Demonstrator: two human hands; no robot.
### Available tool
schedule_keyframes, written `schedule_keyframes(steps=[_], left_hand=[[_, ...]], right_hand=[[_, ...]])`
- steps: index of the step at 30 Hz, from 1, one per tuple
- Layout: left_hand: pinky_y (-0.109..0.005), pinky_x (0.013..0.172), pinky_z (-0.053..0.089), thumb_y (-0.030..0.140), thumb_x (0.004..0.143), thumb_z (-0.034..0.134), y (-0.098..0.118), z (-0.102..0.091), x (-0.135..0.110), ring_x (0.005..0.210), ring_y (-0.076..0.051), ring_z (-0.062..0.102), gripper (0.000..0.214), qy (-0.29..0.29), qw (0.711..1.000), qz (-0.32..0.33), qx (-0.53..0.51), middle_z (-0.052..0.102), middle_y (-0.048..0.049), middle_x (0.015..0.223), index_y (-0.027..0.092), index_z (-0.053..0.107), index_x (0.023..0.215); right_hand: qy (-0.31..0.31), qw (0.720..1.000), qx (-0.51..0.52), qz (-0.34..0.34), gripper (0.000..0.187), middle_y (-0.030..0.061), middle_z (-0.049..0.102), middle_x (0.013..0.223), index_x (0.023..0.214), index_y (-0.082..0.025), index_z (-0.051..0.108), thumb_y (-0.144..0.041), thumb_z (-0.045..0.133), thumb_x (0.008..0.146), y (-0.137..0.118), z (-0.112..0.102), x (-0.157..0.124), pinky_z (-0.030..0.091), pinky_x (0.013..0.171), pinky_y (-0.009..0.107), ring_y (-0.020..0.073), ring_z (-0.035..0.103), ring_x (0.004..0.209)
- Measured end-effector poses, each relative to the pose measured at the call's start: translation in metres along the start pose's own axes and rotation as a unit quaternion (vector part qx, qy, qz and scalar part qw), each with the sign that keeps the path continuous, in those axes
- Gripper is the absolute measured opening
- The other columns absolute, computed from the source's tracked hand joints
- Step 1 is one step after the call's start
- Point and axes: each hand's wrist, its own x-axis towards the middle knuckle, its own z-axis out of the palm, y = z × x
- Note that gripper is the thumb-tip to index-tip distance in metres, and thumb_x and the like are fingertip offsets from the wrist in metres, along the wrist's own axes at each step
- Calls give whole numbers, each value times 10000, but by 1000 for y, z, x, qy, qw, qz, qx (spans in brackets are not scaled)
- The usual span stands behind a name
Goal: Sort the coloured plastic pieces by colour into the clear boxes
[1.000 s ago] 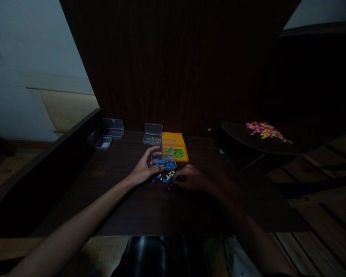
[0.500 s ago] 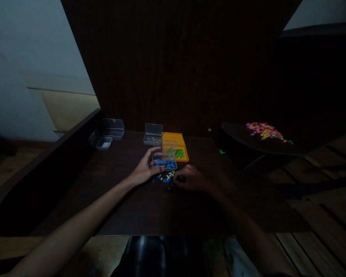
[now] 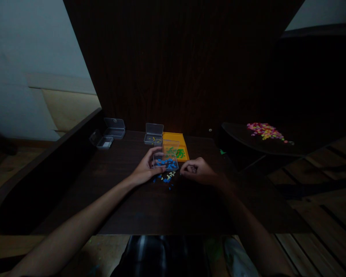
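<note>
Head view: clear box [image 3: 176, 166] of blue pieces [image 3: 169, 164], long side running left to right, sits clasped between thumb and fingers of the left hand [image 3: 144, 168] over the worktop [image 3: 150, 209], just left of the right hand [image 3: 197, 171], whose curled grip's closure and contents I can't tell.

No words or numbers can be read here. Far to the left of the clear box of blue bits [image 3: 174, 169], a small open box [image 3: 105, 148] has a white patch [image 3: 107, 144] in it, too tiny and dark to read. Also far left of the box of blue bits, and farther back, a see-through lid [image 3: 119, 123] has a little round spot [image 3: 114, 120], too small to make out.
</note>
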Motion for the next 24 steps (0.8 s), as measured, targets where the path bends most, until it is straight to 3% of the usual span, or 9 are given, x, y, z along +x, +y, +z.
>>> schedule_keyframes(steps=[5, 14, 24], left_hand=[[-380, 885, 531, 146, 644, 801, 0, 5, -4, 1021, -205, 616, 724, -32, 999, -4, -12, 497, -91, 1264, 257, 439, 1262], [-355, 885, 530, 135, 649, 793, 2, 16, -11, 1016, -191, 623, 703, -69, 997, -25, -24, 520, -69, 1237, 269, 454, 1250], [-373, 891, 536, 125, 655, 791, -1, 12, -9, 1020, -199, 625, 718, -63, 997, -24, -28, 494, -80, 1274, 276, 440, 1263]], right_hand=[[83, 996, 3, 19, 253, -79, 365, 457, 789, -137, 712, -365, 602, 808, 1, 9, 4, 235, 450, 207, 64, 295, 435], [44, 994, -89, 36, 169, -81, 431, 473, 797, -148, 726, -279, 620, 800, 6, 18, 8, 270, 527, 218, 58, 324, 434], [71, 994, -84, 11, 228, -71, 416, 452, 781, -142, 730, -310, 581, 818, 3, 15, 7, 264, 491, 207, 61, 328, 423]])
